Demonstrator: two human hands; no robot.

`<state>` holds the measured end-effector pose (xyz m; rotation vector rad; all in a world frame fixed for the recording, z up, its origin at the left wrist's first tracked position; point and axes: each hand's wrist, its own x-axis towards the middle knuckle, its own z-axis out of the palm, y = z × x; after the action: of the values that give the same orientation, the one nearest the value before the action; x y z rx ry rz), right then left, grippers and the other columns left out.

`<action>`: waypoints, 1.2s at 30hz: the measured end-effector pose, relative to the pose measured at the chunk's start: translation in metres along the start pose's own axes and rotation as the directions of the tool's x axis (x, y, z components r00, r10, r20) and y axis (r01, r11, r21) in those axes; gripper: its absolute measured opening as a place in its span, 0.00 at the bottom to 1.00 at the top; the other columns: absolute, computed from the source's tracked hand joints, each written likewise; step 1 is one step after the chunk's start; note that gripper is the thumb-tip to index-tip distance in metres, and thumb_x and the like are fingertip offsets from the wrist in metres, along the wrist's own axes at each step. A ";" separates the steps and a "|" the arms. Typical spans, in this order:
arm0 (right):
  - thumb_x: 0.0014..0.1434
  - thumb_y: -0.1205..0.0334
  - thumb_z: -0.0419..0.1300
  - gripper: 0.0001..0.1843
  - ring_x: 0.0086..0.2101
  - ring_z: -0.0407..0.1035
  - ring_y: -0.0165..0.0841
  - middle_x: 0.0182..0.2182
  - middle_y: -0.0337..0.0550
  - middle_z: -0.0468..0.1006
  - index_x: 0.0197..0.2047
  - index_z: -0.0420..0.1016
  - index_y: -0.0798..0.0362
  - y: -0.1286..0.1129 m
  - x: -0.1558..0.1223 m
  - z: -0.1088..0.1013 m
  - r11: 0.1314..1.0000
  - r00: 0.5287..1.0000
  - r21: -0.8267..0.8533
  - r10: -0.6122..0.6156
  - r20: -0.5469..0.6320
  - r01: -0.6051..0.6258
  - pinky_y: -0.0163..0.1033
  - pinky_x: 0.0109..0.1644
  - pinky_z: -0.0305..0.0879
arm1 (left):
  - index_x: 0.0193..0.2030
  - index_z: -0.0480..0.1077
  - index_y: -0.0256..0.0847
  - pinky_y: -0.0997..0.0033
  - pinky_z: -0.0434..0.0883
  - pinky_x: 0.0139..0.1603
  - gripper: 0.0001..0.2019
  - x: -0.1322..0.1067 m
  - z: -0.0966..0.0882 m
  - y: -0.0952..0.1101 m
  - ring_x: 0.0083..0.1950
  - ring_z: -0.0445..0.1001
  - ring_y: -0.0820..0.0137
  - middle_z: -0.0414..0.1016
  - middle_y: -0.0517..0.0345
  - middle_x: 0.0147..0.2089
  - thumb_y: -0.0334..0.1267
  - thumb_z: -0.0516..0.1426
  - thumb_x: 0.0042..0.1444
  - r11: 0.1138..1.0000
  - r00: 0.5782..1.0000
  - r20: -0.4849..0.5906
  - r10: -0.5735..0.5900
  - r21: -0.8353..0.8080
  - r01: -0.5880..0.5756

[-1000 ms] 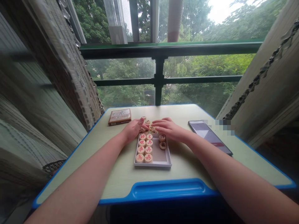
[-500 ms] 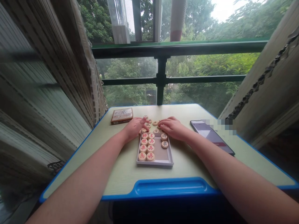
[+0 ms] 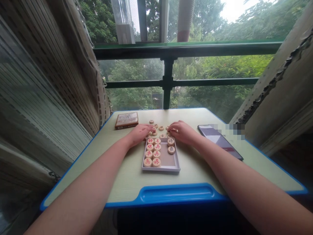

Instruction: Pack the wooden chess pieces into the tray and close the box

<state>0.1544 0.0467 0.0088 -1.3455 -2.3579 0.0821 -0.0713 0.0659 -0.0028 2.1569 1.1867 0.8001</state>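
Note:
A shallow white tray (image 3: pixel 171 167) lies mid-table with several round wooden chess pieces (image 3: pixel 153 152) in it: two columns with red characters at its left, two dark-marked ones at the upper right. Loose pieces (image 3: pixel 158 128) lie scattered just beyond the tray. My left hand (image 3: pixel 140 133) rests palm down at the tray's far left corner, fingers reaching onto the loose pieces. My right hand (image 3: pixel 182 131) lies at the far right corner, fingers curled over a loose piece; whether it grips that piece is hidden.
A brown box lid (image 3: pixel 126 119) sits at the table's far left. A smartphone (image 3: pixel 220 142) lies to the right of my right hand. The pale green table (image 3: pixel 122 182) has a blue rim and a front groove (image 3: pixel 176 194). Window bars stand behind, bamboo blinds at both sides.
Both hands have drawn slightly apart, uncovering more loose pieces between them. The camera view has shifted a little; the tray and its pieces stay as they were.

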 end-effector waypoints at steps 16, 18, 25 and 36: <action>0.54 0.63 0.58 0.11 0.43 0.64 0.38 0.36 0.44 0.78 0.41 0.76 0.53 -0.005 -0.001 -0.005 0.970 0.971 0.039 0.238 0.040 -0.239 0.40 0.45 0.61 | 0.23 0.77 0.42 0.49 0.46 0.65 0.25 -0.004 -0.002 0.011 0.63 0.52 0.54 0.67 0.53 0.58 0.55 0.46 0.54 0.996 1.000 -0.002 0.012 0.093 -0.012; 0.53 0.64 0.59 0.11 0.41 0.65 0.36 0.38 0.44 0.78 0.40 0.75 0.54 -0.006 -0.001 -0.005 0.954 0.961 0.119 0.273 0.038 -0.276 0.38 0.44 0.61 | 0.23 0.77 0.42 0.48 0.47 0.65 0.25 -0.004 -0.002 0.010 0.63 0.52 0.53 0.67 0.53 0.58 0.54 0.46 0.54 0.996 1.000 0.000 0.016 0.088 -0.016; 0.51 0.64 0.60 0.10 0.30 0.68 0.29 0.32 0.44 0.76 0.38 0.73 0.56 -0.011 -0.002 -0.018 0.765 0.913 0.522 0.404 0.066 -0.376 0.32 0.30 0.62 | 0.21 0.76 0.42 0.45 0.46 0.64 0.25 -0.005 -0.003 0.010 0.63 0.53 0.52 0.69 0.55 0.57 0.54 0.47 0.55 0.997 1.000 -0.003 0.019 0.080 -0.019; 0.50 0.67 0.60 0.09 0.28 0.69 0.28 0.31 0.44 0.78 0.37 0.77 0.56 -0.015 -0.012 -0.035 0.839 0.883 0.303 0.375 0.282 -0.453 0.31 0.29 0.64 | 0.23 0.75 0.41 0.51 0.49 0.64 0.22 -0.004 -0.005 0.008 0.60 0.58 0.56 0.69 0.52 0.55 0.50 0.47 0.54 0.988 0.998 -0.068 0.010 0.153 0.000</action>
<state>0.1617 0.0235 0.0408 -1.6938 -2.0218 0.7884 -0.0721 0.0598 0.0050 2.2725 1.3168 0.8151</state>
